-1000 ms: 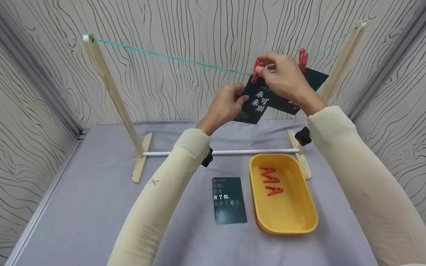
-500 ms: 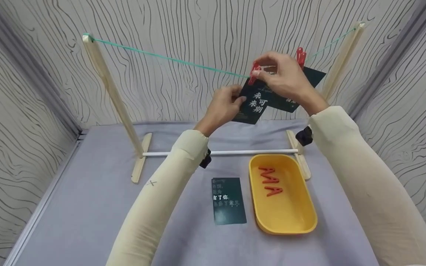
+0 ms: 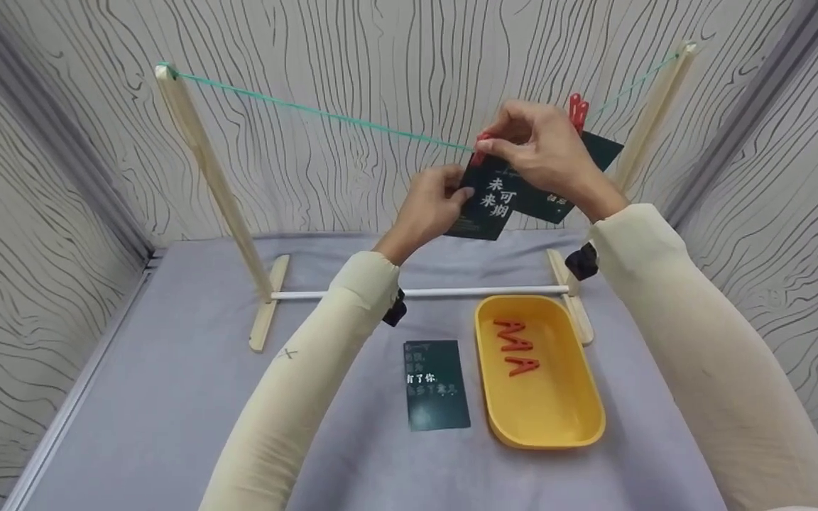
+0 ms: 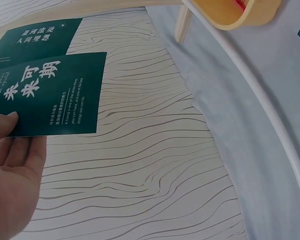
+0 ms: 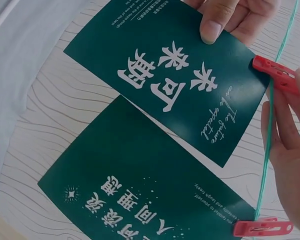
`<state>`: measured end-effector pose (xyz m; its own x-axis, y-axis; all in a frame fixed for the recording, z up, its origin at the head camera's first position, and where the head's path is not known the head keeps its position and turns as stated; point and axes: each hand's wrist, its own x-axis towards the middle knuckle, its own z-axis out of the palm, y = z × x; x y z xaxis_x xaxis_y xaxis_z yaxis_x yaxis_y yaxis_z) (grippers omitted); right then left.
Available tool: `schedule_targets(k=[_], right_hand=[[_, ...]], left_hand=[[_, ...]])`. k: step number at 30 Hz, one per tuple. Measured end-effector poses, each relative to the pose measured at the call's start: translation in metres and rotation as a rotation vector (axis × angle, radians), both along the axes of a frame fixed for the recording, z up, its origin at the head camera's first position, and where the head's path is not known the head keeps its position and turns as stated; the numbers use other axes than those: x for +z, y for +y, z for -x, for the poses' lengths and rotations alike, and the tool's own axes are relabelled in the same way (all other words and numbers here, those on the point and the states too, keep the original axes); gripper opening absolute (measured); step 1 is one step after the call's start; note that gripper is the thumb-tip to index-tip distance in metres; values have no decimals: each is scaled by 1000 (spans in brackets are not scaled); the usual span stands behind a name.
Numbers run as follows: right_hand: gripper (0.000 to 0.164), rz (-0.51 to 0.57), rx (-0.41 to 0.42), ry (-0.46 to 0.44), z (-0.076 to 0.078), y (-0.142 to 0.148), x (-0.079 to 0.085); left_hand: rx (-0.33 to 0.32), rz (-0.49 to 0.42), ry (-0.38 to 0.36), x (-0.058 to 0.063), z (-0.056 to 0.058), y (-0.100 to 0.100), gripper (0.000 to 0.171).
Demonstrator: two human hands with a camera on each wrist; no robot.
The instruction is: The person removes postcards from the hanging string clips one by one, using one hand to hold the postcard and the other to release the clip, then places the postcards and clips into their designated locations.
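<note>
The dark green printed card (image 5: 170,82) is being held at the green cord (image 3: 320,112), looking light, bendable and perhaps slick, best taken by its edges. The left hand (image 3: 434,202) is pinching one long edge; the right hand (image 3: 551,152) is clamping its grip on a red clothespin (image 5: 277,75) at an upper corner. A second card (image 5: 140,175) is hanging beside it.

Head view looks forward and down — wrist views, closer, face the wall (image 4: 155,150), sharing the held card (image 5: 167,80).

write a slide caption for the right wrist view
The left hand holds a green card while the right hand pinches a red clip at its corner, by the string.
</note>
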<state>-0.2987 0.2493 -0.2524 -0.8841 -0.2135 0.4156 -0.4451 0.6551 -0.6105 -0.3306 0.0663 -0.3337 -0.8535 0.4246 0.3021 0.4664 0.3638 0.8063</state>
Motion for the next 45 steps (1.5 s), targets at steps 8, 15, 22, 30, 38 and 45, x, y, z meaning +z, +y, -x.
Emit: schedule_targets(k=[8,15,22,30,38,45], right_hand=[[14,-39,20,58,0,-5,1],[14,-60,30,83,-3,-5,-2],[13,-47,31,90,-2,-6,-3],[14,-15,10,76,-4,-5,-2],[18,17,-14,121,-7,-4,2],[19,62,-28,182,-9,0,2]], left_hand=[[-13,-13,-11,0,-2,-2,27],[-5,-11,-11,-4,-5,-5,27],[-7,-34,10,-7,-4,-8,24],[20,-34,6,-13,-2,-13,21],[36,-22,-2,-16,-3,-15,21],[22,2,-7,-21,-2,-19,22]])
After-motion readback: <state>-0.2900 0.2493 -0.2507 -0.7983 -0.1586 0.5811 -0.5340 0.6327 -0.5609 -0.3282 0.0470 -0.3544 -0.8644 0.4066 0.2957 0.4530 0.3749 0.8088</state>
